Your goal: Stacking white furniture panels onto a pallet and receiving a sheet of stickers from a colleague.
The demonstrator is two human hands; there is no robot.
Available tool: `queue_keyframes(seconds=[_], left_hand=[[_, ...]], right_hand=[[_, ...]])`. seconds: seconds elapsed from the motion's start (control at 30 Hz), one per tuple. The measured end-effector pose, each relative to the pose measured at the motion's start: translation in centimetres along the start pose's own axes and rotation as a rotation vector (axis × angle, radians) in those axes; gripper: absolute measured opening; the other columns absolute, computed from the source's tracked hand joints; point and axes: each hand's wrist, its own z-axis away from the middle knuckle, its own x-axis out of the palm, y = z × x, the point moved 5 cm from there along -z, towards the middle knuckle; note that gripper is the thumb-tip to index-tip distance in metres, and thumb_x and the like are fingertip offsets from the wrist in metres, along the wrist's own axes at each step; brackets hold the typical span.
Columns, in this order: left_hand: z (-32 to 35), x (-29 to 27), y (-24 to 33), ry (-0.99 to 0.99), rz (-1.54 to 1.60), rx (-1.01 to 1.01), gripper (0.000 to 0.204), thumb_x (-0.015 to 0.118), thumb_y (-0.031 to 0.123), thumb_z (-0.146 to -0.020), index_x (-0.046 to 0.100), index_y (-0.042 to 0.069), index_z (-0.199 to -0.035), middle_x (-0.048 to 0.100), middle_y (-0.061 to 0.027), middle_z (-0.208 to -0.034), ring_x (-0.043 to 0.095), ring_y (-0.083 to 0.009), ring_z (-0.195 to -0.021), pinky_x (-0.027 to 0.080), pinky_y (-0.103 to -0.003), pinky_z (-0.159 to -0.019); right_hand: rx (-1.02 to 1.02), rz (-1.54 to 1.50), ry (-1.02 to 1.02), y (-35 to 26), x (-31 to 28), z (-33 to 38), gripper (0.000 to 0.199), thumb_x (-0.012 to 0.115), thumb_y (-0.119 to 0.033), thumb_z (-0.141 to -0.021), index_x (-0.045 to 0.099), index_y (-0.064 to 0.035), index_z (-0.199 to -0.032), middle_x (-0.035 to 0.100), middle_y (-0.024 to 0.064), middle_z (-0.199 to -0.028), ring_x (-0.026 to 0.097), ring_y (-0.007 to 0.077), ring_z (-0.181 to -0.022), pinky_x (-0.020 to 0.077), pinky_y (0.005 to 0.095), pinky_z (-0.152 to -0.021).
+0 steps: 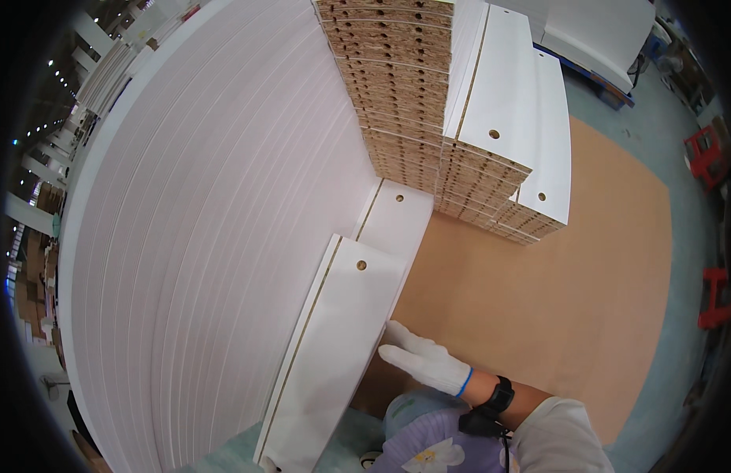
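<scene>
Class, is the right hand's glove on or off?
On: the right hand wears a white glove, its blue cuff at the wrist.

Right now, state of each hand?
Left hand: barely visible at the near end of the white panel; grip cannot be told.
Right hand: open, fingers extended at its right edge.

Red stands (704, 159) beside grey-green floor (643, 142) — a blue pallet (610, 94) farther off.

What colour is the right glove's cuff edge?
The cuff edge is blue, clearest in the head view.
</scene>
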Motion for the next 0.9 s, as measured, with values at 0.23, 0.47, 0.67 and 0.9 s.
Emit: queue_keyframes(seconds=[0.23,0.47,0.67,0.9], left_hand=[[-0.2,2.0,1.3,-0.137,-0.03,0.086,0.077,0.035,0.063,-0.094,0.032,0.005,-0.144,0.045,-0.0097,-0.14,0.044,-0.0242,-0.13,0.035,-0.04,-0.109],[0.1,6.0,3.0,-0.044,0.065,0.093,0.065,0.041,0.054,-0.096,0.043,0.002,-0.135,0.052,-0.0122,-0.134,0.05,-0.0253,-0.123,0.039,-0.043,-0.106],[1.4,12.6,6.5,-0.296,0.203,0.215,0.06,0.034,0.049,-0.1,0.035,0.005,-0.141,0.046,-0.0122,-0.139,0.045,-0.0284,-0.127,0.039,-0.044,-0.105],[-1.1,14.5,6.9,-0.392,0.352,0.273,0.061,0.035,0.05,-0.099,0.034,0.006,-0.142,0.046,-0.0128,-0.139,0.047,-0.0305,-0.125,0.04,-0.045,-0.104]], right_hand=[[0.056,-0.076,0.044,-0.9,0.0,-0.5,0.088,0.042,-0.062,-0.089,0.023,0.0031,-0.145,0.055,0.0275,-0.123,0.06,0.036,-0.103,0.0445,0.0375,-0.091],[0.179,-0.032,0.123,-2.8,0.3,-1.0,0.09,0.039,-0.065,-0.088,0.031,0.0092,-0.138,0.055,0.0334,-0.119,0.055,0.0396,-0.116,0.0404,0.0389,-0.097],[0.2,-0.115,0.241,-2.9,-1.2,-2.5,0.094,0.037,-0.068,-0.087,0.03,0.01,-0.139,0.054,0.0336,-0.123,0.051,0.0411,-0.12,0.0391,0.0387,-0.099],[0.238,-0.54,0.272,0.6,-0.8,-6.3,0.102,0.038,-0.073,-0.085,0.016,0.0051,-0.147,0.031,0.0294,-0.147,0.03,0.0354,-0.138,0.0281,0.0346,-0.11]])
